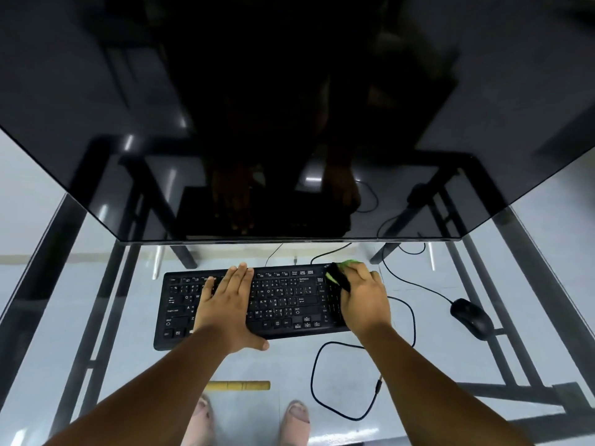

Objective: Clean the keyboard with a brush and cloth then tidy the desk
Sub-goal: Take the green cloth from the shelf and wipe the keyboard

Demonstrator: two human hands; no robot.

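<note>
A black keyboard (pixel 283 300) lies flat on the glass desk (pixel 112 365), in front of a large dark monitor. My left hand (pixel 228 304) rests flat on the keyboard's left-middle keys, fingers spread, thumb over the front edge. My right hand (pixel 363 297) is closed around a green brush with black bristles (pixel 338 276). The bristles touch the number pad at the keyboard's right end. No cloth shows in the head view.
The monitor (pixel 289 123) overhangs the back of the desk. A black mouse (pixel 471 318) sits at the right, its cable (pixel 418 286) running behind my right hand. A looped black cable (pixel 314 381) lies at the front right. A yellow bar (pixel 240 385) and feet show through the glass.
</note>
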